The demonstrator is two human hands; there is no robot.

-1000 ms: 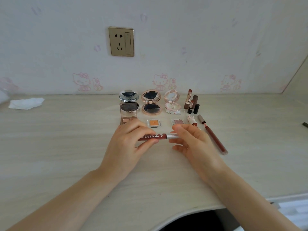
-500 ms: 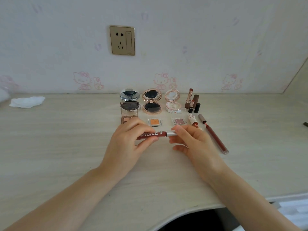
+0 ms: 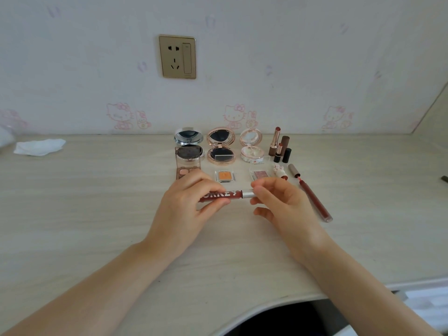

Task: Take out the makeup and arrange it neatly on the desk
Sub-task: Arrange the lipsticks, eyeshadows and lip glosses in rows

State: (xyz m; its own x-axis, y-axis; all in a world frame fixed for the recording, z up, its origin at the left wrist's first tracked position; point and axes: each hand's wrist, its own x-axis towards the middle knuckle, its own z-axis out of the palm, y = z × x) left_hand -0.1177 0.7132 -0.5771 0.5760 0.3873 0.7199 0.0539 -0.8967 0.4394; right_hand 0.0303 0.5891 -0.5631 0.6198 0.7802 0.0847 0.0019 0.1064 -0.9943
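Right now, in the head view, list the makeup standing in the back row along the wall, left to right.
Silver round mirror compact → rose-gold round compact with dark pan → pale pink round compact → tall uncapped brown lipstick → short black lipstick cap.

lip gloss tube [image 3: 228,194]: lettering part-hidden | palette [image 3: 186,166]: front hidden by hands

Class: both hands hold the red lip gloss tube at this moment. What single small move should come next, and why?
Probably pull the silver cap off with the right hand while the left hand steadies the red lip gloss tube. The other lip gloss and the compacts already lie opened on the desk.
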